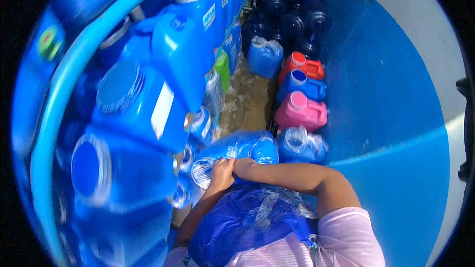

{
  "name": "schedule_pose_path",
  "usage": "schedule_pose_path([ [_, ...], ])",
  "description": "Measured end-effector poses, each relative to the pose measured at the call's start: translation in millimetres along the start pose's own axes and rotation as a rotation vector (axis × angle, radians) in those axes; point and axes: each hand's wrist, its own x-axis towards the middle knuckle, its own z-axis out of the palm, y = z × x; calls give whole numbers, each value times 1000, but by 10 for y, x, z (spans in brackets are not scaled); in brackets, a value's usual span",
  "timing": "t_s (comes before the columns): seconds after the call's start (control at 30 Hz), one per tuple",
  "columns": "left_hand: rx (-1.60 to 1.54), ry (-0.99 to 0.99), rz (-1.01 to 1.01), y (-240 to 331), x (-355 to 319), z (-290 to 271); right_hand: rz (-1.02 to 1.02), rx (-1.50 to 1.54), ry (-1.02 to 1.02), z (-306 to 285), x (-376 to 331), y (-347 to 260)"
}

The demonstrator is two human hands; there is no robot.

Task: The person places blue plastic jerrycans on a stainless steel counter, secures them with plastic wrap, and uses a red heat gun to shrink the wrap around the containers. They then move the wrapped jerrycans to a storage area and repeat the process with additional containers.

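Note:
A blue plastic jerrycan wrapped in clear film [242,149] lies on its side in front of me in the narrow aisle. My left hand [221,174] grips the film near its round mouth. Beside it, my right hand [243,166] presses on the same wrapped can, with the forearm reaching in from the right. A second large blue wrapped bundle [250,225] rests against my chest, below both hands.
Stacked blue wide-mouth drums [133,104] fill the left side behind a blue curved rim [64,84]. A big blue tank wall [391,118] closes the right. Red [300,66], blue [301,85], pink [301,111] and wrapped blue [300,144] jerrycans line the right of the bare floor strip [245,99].

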Motion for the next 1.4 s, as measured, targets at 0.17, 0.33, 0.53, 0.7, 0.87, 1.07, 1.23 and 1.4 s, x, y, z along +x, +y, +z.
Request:
schedule_pose_path([
  [0.17, 26, -40, 46, -452, 1775, 90, 47, -30, 77, -778, 740, 1353],
  [0.33, -30, -347, -128, -500, 2588, -85, -88, 48, 18, -881, 1288, 2318],
  [0.53, -192, -380, -466, -1189, 2922, -54, -272, 41, -22, -431, 2630, 3583],
  [0.7, -312, -374, -655, -1273, 3518, 251, -253, -9, -48, -276, 3519, 4656],
  [0.87, -413, -360, -1043, -1126, 3770, 274, -153, 9, -34, -584, 4186, 5236],
  [1.07, -565, -298, -1251, -1033, 3443, 554, -3, 72, 45, -865, 4677, 6122],
  [1.23, -592, -425, -1264, -1061, 3178, 804, 150, 155, 65, -828, 4934, 6923],
  [1.4, -758, -346, -1422, -1151, 3081, 955, 318, 387, 34, -908, 4946, 7754],
])
